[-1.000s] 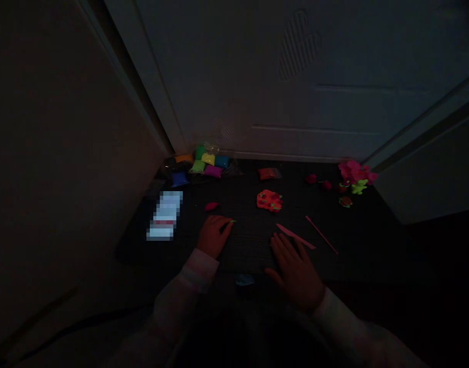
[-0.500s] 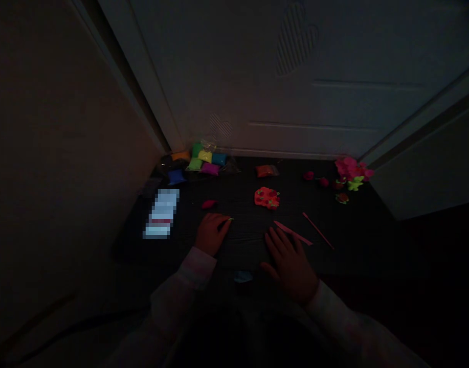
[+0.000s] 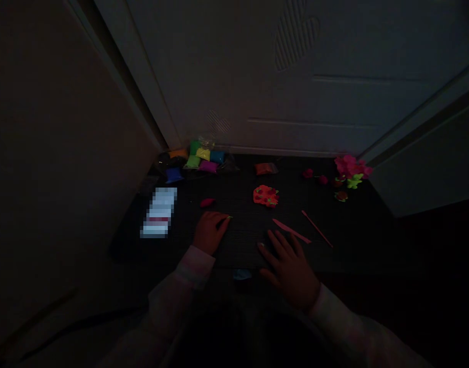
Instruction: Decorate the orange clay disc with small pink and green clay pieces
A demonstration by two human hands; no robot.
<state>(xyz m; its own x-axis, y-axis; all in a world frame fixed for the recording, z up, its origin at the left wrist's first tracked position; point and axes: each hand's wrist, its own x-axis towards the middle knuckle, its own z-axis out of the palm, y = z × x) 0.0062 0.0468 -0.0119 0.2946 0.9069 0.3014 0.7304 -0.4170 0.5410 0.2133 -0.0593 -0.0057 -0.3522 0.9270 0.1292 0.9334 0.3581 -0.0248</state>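
Observation:
My left hand [image 3: 210, 231] rests on the dark table with thumb and forefinger pinched on a tiny piece of green clay [image 3: 230, 217]. Just beyond it lies a dark red lump of clay [image 3: 207, 203]. Lower right, my right hand [image 3: 291, 266] lies palm down with its fingers spread, and a small pale greenish speck shows at one fingertip. Close to those fingers is a pink plastic clay knife [image 3: 291, 231]; a thin pink stick tool [image 3: 317, 228] lies to its right. Farther back sits a flat orange clay piece [image 3: 265, 196] with red and green bits on it.
Bags of coloured clay [image 3: 201, 157] are piled at the back left, above a blurred bright screen [image 3: 159, 212]. An orange clay bag [image 3: 265, 168] lies at the back. Pink flowers [image 3: 351, 166] and small clay pieces [image 3: 323, 180] are at the right. A white door [image 3: 219, 76] stands behind.
My right hand has shifted slightly, its fingers more spread and one fingertip now showing a pale speck. My left hand keeps its pinch. The view has tilted a little.

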